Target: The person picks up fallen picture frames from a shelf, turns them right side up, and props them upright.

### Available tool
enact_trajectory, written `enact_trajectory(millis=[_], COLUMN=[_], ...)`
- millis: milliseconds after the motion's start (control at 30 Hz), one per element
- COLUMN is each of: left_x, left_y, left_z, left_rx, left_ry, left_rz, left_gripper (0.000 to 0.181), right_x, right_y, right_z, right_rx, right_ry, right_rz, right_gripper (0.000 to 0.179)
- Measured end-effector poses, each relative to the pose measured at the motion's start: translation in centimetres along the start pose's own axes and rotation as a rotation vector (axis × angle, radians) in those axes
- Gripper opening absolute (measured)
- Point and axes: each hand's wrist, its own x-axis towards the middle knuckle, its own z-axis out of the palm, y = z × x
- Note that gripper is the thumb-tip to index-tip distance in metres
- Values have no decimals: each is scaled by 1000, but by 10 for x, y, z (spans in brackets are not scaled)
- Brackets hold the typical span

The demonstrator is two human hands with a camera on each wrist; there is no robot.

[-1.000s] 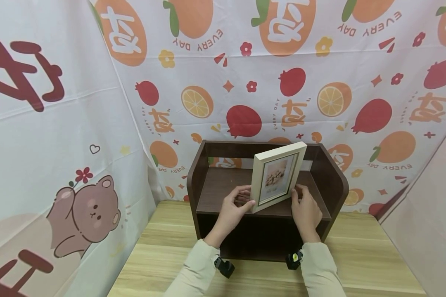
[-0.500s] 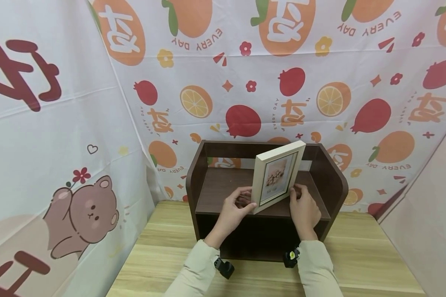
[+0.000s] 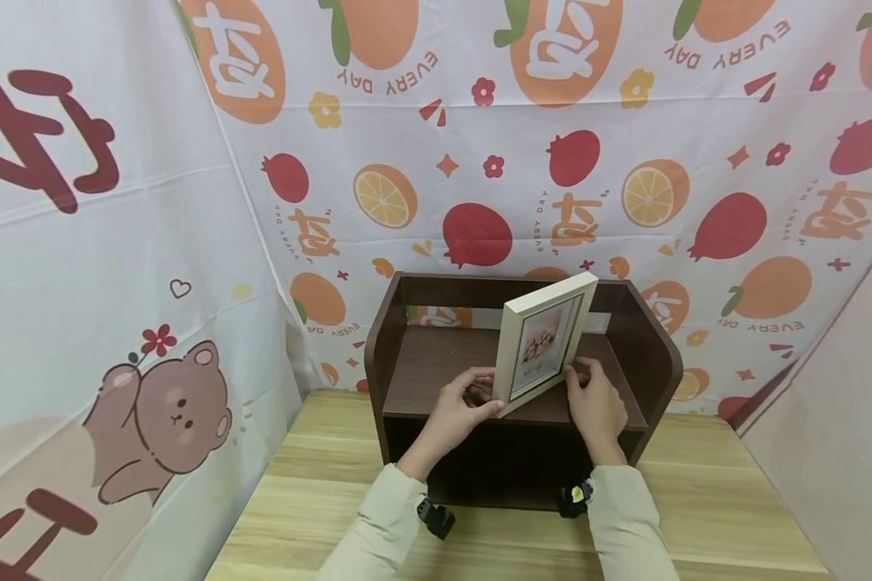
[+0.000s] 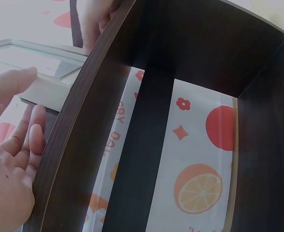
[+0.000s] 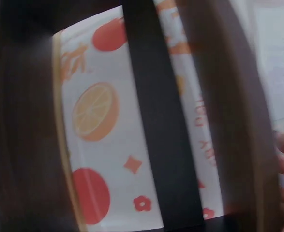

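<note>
Two hands share one picture frame above the front of the upper board of a dark brown shelf, which stands on a wooden table. With our left hand we grip the frame's lower left corner, thumb on the near side and the other fingers curled in behind it, so the gap between them is only the frame's own thickness. With our right hand we pinch near the lower right corner, thumb against the edge; the right wrist view is blurred and cuts off most of that hand, so we cannot tell how far its fingers wrap round.

The frame is upright but turned at a slant, its left side nearer to us than its right, with the picture facing us. We cannot tell whether its lower edge touches the board or hangs just above it.

We judge the step in hand to be positioning the frame at the shelf. The next move, as we read it, calls for an even hold on both corners and a check that the base bears flat before either grip loosens.
</note>
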Motion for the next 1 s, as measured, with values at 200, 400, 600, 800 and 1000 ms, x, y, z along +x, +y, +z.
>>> enact_trajectory(millis=[200, 400, 600, 800, 1000], left_x=[-1, -1, 0, 0, 0], left_y=[1, 1, -1, 0, 0], left_z=[0, -1, -3, -5, -4], left_rx=[3, 8, 12, 25, 20], left_ry=[-6, -1, -10, -15, -14], left_rz=[-1, -12, -3, -3, 9], left_gripper=[43, 44, 44, 43, 42], right_x=[-3, -9, -17, -27, -34], right_y=[-9, -31, -63, -99, -120], right_z=[-24, -53, -76, -86, -90], right_rx=[216, 256, 299, 277, 184], right_ry=[-118, -66, -16, 35, 75], right_rz=[-15, -125, -261, -419, -524], right_gripper=[50, 52, 52, 54, 62])
